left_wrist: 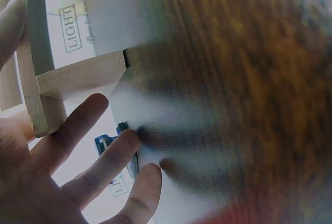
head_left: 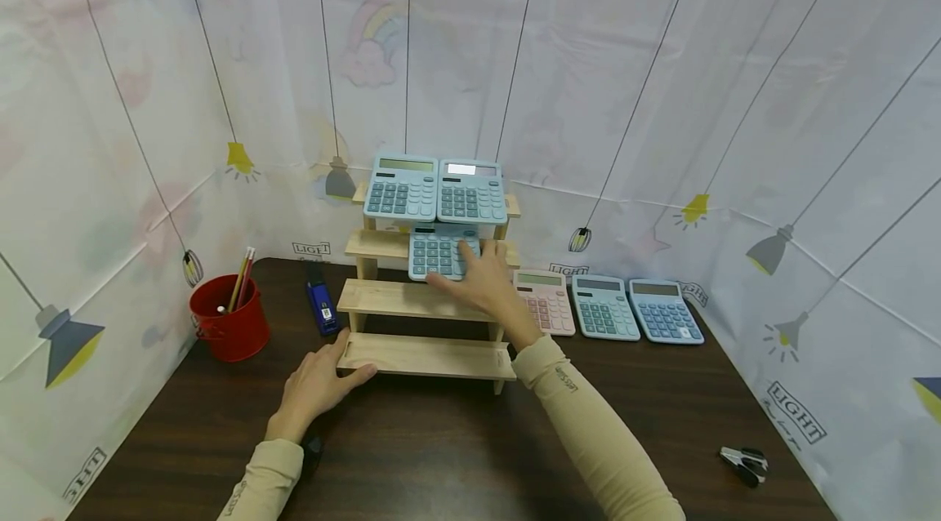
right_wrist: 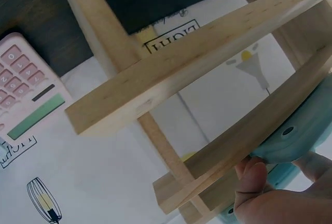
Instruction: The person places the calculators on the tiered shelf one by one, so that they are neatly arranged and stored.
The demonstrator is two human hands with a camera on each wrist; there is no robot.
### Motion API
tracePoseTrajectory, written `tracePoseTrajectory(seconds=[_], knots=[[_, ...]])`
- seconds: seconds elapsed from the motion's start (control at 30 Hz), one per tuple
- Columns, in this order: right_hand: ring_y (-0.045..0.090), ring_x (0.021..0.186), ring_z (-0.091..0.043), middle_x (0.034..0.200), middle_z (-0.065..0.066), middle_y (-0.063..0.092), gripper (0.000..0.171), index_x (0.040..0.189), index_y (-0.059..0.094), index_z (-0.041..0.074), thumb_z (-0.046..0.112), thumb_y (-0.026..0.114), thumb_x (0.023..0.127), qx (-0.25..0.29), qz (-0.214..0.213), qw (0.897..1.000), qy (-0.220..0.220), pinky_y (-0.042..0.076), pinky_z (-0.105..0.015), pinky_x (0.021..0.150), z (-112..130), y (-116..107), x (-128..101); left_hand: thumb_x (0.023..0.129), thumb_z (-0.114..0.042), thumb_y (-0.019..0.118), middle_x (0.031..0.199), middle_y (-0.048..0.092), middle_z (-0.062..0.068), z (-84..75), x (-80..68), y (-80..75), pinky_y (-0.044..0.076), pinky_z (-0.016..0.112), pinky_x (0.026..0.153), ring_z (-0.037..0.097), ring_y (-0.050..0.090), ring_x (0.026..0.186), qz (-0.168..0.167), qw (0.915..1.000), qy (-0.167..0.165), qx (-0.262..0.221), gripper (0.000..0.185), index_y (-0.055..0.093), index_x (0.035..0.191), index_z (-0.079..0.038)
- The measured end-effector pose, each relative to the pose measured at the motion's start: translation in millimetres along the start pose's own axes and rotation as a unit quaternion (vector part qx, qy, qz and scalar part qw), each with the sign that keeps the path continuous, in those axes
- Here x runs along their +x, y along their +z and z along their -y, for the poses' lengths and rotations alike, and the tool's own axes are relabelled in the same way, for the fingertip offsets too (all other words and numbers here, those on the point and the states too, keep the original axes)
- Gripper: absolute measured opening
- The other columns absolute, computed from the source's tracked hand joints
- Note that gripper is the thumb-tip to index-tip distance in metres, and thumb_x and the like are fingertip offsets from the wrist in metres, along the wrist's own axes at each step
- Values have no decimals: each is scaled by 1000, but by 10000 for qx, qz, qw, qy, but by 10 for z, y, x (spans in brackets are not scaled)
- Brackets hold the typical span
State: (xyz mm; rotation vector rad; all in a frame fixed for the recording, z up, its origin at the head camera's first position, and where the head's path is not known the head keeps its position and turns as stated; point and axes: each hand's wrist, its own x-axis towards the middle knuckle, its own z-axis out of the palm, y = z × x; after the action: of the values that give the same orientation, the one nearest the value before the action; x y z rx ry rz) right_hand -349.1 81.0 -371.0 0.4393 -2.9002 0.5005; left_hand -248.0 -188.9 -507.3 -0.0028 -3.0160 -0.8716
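Note:
In the head view a wooden tiered shelf (head_left: 426, 354) stands on the dark table. My right hand (head_left: 481, 286) pinches a light blue calculator (head_left: 435, 250) at the second board from the top, fingers over its keys and thumb at its lower edge. The right wrist view has this calculator (right_wrist: 306, 125) leaning on the board, with the thumb against its edge. Two more light blue calculators, a left one (head_left: 400, 186) and a right one (head_left: 472, 190), lean side by side on the top board. With fingers spread, my left hand (head_left: 316, 382) touches the left end of the lowest board.
Right of the shelf, a pink calculator (head_left: 544, 300), a light blue calculator (head_left: 605, 307) and a bluer calculator (head_left: 665, 310) lean against the wall cloth. To the left are a red bucket (head_left: 230, 325) with pencils and a blue stapler (head_left: 322, 307). A staple remover (head_left: 744, 464) lies front right.

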Motion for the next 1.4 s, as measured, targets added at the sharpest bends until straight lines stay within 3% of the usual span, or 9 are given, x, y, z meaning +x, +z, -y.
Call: tracePoseTrajectory(seconds=[0.2,0.47,0.67,0.83,1.03,1.2,1.4], knots=[[36,131,-41,150,-29,35,88,153,44,15,71,60,87,-43,-115,9995,-295,42,-57,107,61,60,46,84,-80,54,148,51,24,2,-1,-11,48,69,93,48,54,128,34,10000,-7,5,106,24,161,-13],[32,139,-46,158,-28,32,84,152,44,14,69,58,90,-76,-37,9990,-439,33,-61,115,119,103,121,83,-82,53,148,51,24,-3,20,-8,49,67,92,47,55,127,91,9999,-46,-22,108,24,161,-14],[36,137,-45,154,-25,39,82,151,46,13,69,57,91,-332,-104,9975,-619,36,-57,114,208,153,186,83,-83,52,150,50,24,10,36,-9,47,70,94,48,53,129,78,10000,-36,-5,108,23,161,-14],[36,141,-48,153,-25,43,82,150,48,14,71,55,91,-525,-154,9965,-627,34,-58,119,333,217,229,83,-82,52,149,50,25,15,26,0,48,69,92,48,55,127,94,9999,-46,12,108,23,161,-14],[44,133,-44,151,-26,45,82,147,52,13,73,53,91,-594,-320,9963,-531,43,-52,110,470,295,288,83,-83,51,150,50,24,8,18,18,49,69,92,49,54,128,69,10000,-3,13,108,23,162,-15],[41,137,-44,156,-25,40,81,146,52,13,73,52,91,-506,-406,9973,-355,41,-53,113,519,342,322,84,-82,52,151,49,24,17,15,21,49,68,92,48,54,128,61,10000,-1,14,107,22,162,-16],[45,128,-40,152,-25,43,82,146,52,13,73,52,91,-501,-418,9974,-303,44,-49,106,551,363,344,84,-81,52,150,50,24,22,10,-1,49,68,91,48,54,127,44,10000,-7,28,106,22,162,-15]])
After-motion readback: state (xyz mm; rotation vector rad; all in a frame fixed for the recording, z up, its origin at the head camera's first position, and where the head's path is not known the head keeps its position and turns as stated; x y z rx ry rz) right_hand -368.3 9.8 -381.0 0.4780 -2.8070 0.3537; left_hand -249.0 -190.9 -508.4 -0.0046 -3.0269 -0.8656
